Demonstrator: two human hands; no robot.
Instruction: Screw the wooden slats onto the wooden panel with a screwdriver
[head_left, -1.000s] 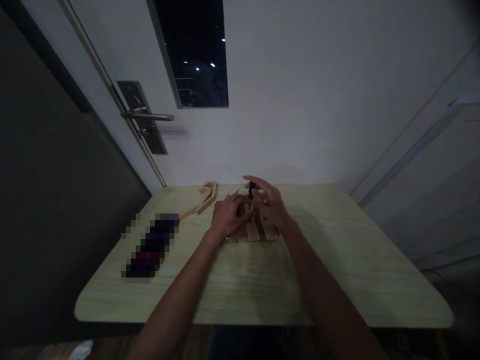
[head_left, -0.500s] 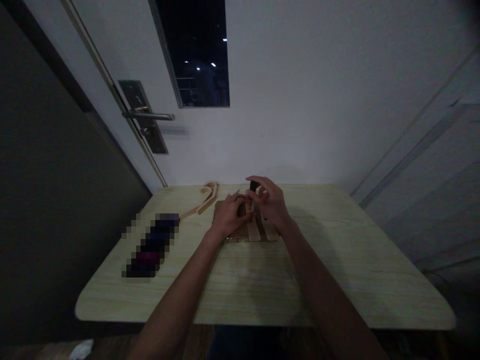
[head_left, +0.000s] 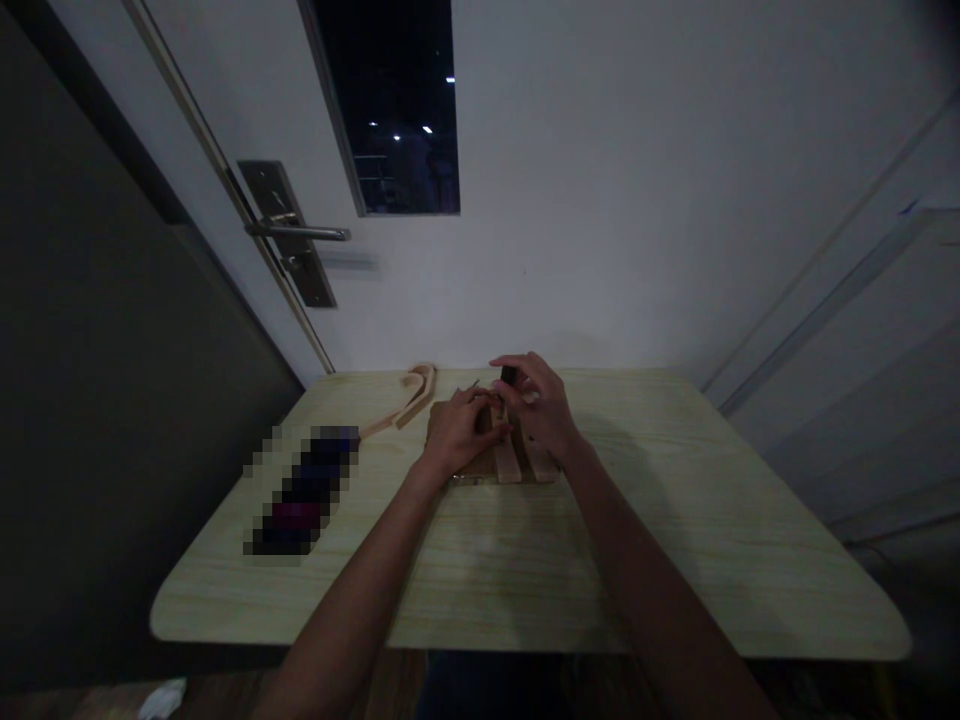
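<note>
My left hand point(head_left: 459, 430) rests on a brown board point(head_left: 472, 470), thumb and fingers bent around the far part of a pale wooden strip point(head_left: 508, 462). My right hand point(head_left: 546, 402) is closed around a short tool with a black handle point(head_left: 509, 374), which looks like a screwdriver. It stands roughly upright over the far end of that strip, close to my left fingertips. Its tip is hidden by my fingers. A second pale wooden strip point(head_left: 541, 465) lies on the board's right side, partly under my right hand.
A curved pale wooden piece point(head_left: 417, 398) lies on the table point(head_left: 675, 540) to the left of the board. Nearer on the left is a dark pixelated patch point(head_left: 307, 495). Behind the table stands a white door with a metal handle point(head_left: 300, 232) and a dark window point(head_left: 397, 110).
My right hand has shifted and turned very slightly, and the black handle sits a little lower. My left hand and the board keep their place.
</note>
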